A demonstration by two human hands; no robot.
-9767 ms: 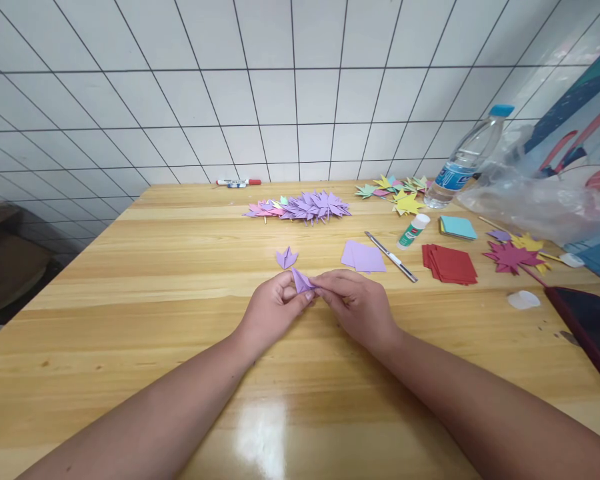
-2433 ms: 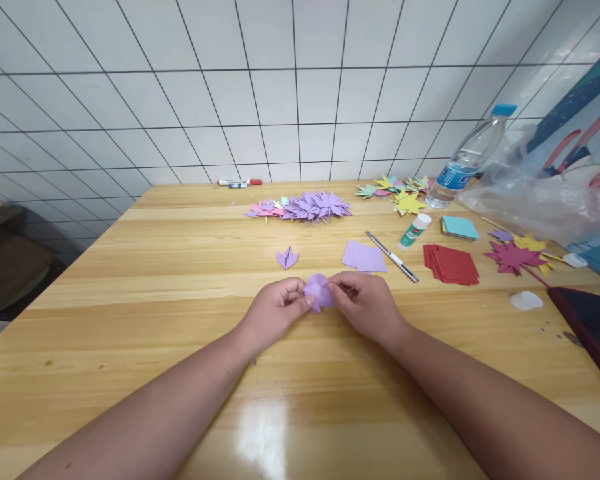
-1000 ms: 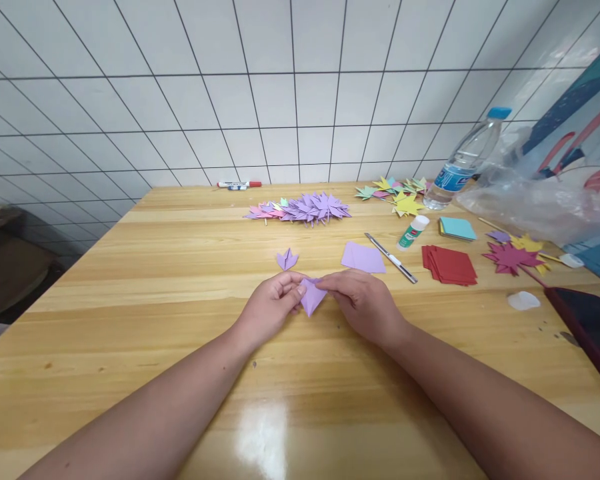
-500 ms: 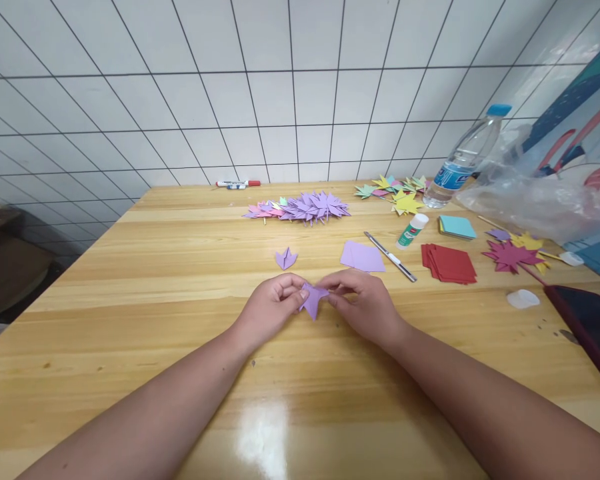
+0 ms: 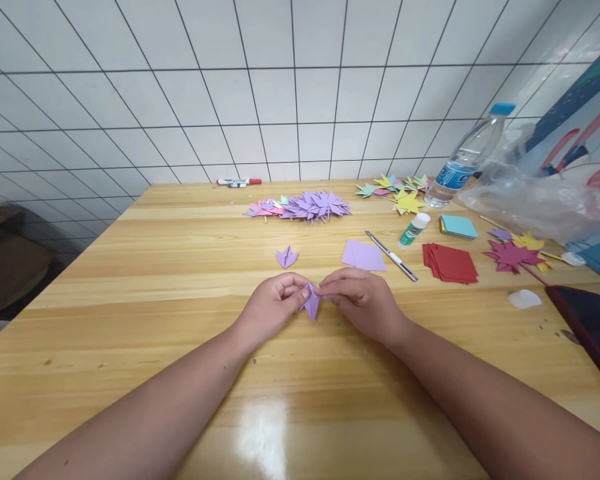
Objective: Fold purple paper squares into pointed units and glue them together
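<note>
A small folded purple paper piece [image 5: 312,305], pointed toward me, is held just above the table between both hands. My left hand [image 5: 273,303] pinches its left side, thumb on top. Closed over its right edge, my right hand [image 5: 363,300] has its fingertips pressed on the paper and partly covers it. Just beyond the hands lies another folded purple paper piece [image 5: 287,257] with several points. Flat purple paper squares [image 5: 364,256] rest beyond my right hand, beside a utility knife [image 5: 391,256].
A glue stick [image 5: 414,231], red paper squares [image 5: 450,263], blue paper squares [image 5: 459,227] and a phone [image 5: 587,327] are on the right. Farther back are a heap of purple paper leaves [image 5: 315,206], a water bottle [image 5: 463,160], a marker [image 5: 239,181] and a tiled wall.
My right fingers have moved left onto the paper and pressed its right-hand point over, so it looks narrower. My left hand keeps its pinch.
</note>
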